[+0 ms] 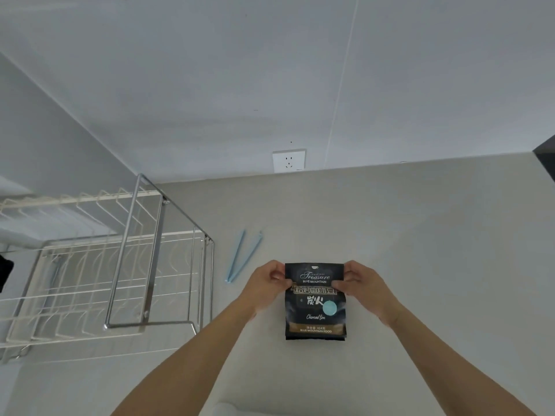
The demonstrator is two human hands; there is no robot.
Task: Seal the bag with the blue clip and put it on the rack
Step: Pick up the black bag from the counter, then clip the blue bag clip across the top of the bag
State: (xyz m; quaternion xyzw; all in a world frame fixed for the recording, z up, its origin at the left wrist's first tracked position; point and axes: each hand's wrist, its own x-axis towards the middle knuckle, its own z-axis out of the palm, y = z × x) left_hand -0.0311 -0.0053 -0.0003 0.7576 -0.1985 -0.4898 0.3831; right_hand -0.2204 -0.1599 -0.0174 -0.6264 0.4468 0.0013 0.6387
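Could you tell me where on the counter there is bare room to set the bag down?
The counter is bare right of the coffee bag, out to the dark edge, and behind it toward the wall socket. It is also bare in front. It is tighter on the left: the blue clip lies between the bag and the dish rack.

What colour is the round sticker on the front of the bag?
Pale teal-blue, against the mostly black coffee bag; the round sticker shows in the head view, the only view.
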